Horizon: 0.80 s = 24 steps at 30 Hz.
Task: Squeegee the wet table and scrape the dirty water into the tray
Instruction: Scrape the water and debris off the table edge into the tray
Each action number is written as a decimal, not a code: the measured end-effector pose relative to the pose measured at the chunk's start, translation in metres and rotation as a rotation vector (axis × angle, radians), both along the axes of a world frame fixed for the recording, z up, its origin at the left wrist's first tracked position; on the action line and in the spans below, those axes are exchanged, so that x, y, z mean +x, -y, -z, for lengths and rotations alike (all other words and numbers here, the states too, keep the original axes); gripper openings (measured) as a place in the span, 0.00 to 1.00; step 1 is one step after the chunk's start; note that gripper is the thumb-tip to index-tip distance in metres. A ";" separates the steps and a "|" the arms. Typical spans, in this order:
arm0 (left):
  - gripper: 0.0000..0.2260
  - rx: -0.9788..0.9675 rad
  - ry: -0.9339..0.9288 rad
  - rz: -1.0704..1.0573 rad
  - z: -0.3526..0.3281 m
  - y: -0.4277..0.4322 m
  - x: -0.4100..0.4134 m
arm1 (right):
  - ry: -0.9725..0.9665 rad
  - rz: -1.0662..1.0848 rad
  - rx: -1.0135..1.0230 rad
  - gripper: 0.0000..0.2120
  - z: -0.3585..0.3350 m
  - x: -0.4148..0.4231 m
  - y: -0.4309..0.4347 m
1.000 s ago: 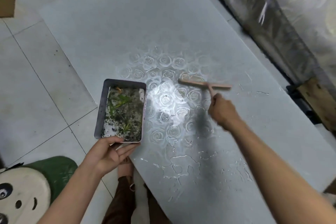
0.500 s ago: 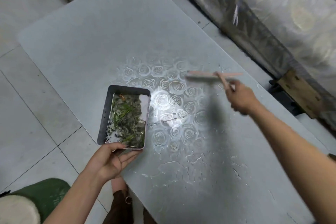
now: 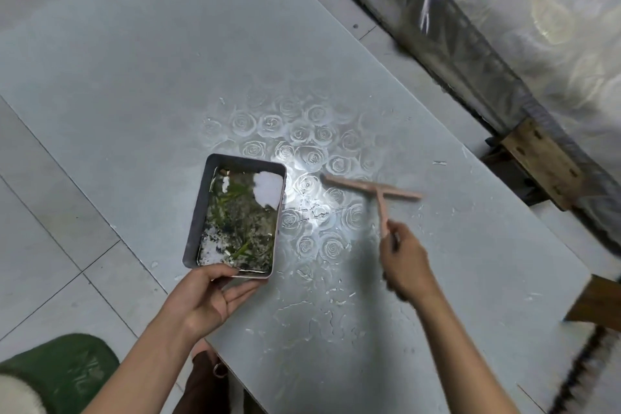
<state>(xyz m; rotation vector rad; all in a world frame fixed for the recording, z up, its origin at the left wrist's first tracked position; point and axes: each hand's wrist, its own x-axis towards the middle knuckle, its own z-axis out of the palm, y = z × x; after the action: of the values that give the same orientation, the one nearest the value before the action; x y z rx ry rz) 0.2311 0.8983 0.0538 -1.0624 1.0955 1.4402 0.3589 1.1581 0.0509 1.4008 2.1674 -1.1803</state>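
Pink T-shaped squeegee [image 3: 373, 186]: slim handle, long narrow blade. Sits over the wet middle of the grey desk [image 3: 134, 60], near the tray [image 3: 201, 212] on its right. Motion-blurred, so blade contact cannot be told. Right hand [image 3: 406, 262] clenched round the handle end. Rectangular metal tray holding murky water and green scraps, near the desk edge. Left hand [image 3: 205, 299] grasping its near rim. Rose-pattern sheen and scattered droplets on the desk.

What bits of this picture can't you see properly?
Head view only:
Squeegee: smeared by motion, so whether its blade touches the table is unclear.
Tray bottom: hidden under dirty water and green scraps.
Right hand: blurred, fingers on the handle indistinct.
Green thing: cut off by the bottom-left corner.
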 end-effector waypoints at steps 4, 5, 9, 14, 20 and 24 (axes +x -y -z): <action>0.12 -0.023 0.007 0.019 -0.001 -0.003 0.002 | 0.015 -0.045 -0.105 0.06 -0.037 0.003 0.007; 0.13 -0.030 0.011 0.024 -0.002 -0.002 0.002 | -0.009 -0.024 -0.091 0.07 -0.039 -0.004 -0.006; 0.14 -0.034 0.015 0.032 -0.002 0.003 0.006 | -0.019 0.057 0.081 0.12 -0.027 -0.047 -0.085; 0.10 -0.019 0.025 0.052 -0.006 0.008 0.011 | 0.104 0.179 0.096 0.17 0.001 -0.054 -0.117; 0.13 -0.035 0.018 0.053 -0.009 0.012 0.014 | 0.125 0.178 0.034 0.18 0.007 -0.015 0.014; 0.15 -0.045 0.023 0.050 -0.014 0.012 0.018 | 0.135 0.197 -0.113 0.19 -0.007 -0.009 0.047</action>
<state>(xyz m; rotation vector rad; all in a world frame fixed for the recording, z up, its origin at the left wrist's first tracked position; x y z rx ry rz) 0.2488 0.8859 0.0680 -1.0727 1.1350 1.3668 0.3496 1.1111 0.0582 1.6236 1.8772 -1.2149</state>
